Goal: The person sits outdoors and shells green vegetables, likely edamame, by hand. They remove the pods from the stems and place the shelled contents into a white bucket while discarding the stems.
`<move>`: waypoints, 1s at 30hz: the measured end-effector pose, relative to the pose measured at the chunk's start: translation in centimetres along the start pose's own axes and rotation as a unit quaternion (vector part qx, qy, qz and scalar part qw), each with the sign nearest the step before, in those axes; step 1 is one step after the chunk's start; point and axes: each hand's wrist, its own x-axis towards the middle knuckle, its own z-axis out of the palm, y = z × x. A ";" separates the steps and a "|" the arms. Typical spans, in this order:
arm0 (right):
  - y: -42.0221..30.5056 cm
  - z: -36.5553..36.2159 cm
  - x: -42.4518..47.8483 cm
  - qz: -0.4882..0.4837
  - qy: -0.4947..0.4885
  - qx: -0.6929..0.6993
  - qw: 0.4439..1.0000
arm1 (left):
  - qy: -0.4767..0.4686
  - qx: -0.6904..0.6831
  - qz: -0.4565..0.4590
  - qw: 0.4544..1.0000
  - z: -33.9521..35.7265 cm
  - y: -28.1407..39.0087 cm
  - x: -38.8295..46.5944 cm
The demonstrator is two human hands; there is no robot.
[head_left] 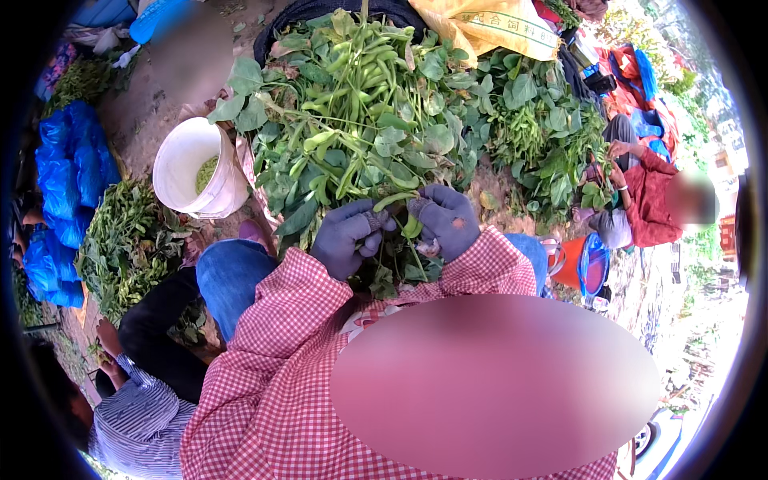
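Both my hands wear grey gloves and are close together over my lap. My right hand (447, 222) is closed around a green soybean stem with pods (413, 228), its leaves (423, 272) hanging below. Another pod (395, 200) reaches from the right fingertips towards my left hand (351, 237). The left fingers are curled beside that pod; whether they pinch anything is hidden. Just beyond my hands lies a large heap of soybean plants (444, 139), with a thick cluster of pods (369, 66) on top.
A white bucket (231, 195) with green beans inside stands at left, near blue plastic bags (75, 174) and another plant pile (129, 252). A yellow woven sack (489, 27) lies behind the heap. People sit at right (648, 198) and lower left (141, 420). An orange bucket (567, 264) is at right.
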 end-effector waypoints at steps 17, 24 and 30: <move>-8.0 6.7 6.0 -0.210 -0.051 -0.496 0.841 | -0.129 0.174 -0.003 0.976 -2.0 -0.6 0.1; -6.7 -7.0 -0.4 -0.385 -0.033 -0.302 0.872 | -0.200 -0.071 0.078 0.974 -5.1 5.1 -4.5; -8.6 -11.7 -6.5 -0.419 -0.015 -0.387 0.821 | -0.074 -0.253 0.230 0.937 -7.5 7.5 -5.8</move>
